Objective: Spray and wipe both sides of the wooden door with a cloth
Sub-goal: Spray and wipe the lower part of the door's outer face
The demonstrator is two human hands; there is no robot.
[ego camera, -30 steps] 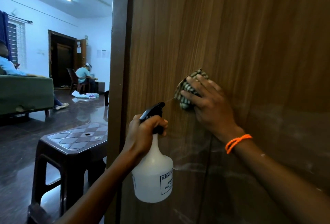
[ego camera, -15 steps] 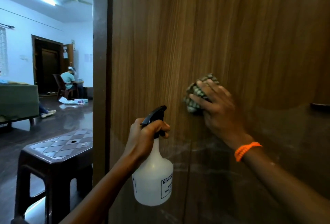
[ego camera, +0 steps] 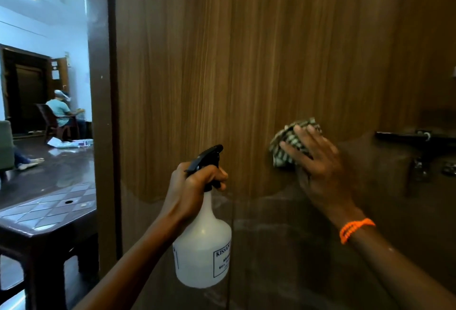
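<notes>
The wooden door (ego camera: 246, 50) fills most of the view, its lower part wet and streaked. My left hand (ego camera: 195, 186) grips the neck and black trigger of a white spray bottle (ego camera: 202, 250), held upright just in front of the door. To its right, my right hand (ego camera: 318, 161) presses a checked cloth (ego camera: 283, 144) flat against the door at mid height, fingers spread over it. An orange band circles that wrist.
A black door handle (ego camera: 417, 142) with a latch sits at the right edge, close to the cloth. The dark door edge (ego camera: 103, 112) runs down the left. Beyond it stands a brown plastic stool (ego camera: 47, 221), and a person sits on a chair (ego camera: 51, 122) far back.
My right hand has slid the cloth rightward across the door, toward the handle. The view has turned right, bringing the handle into sight. The bottle stays held in my left hand.
</notes>
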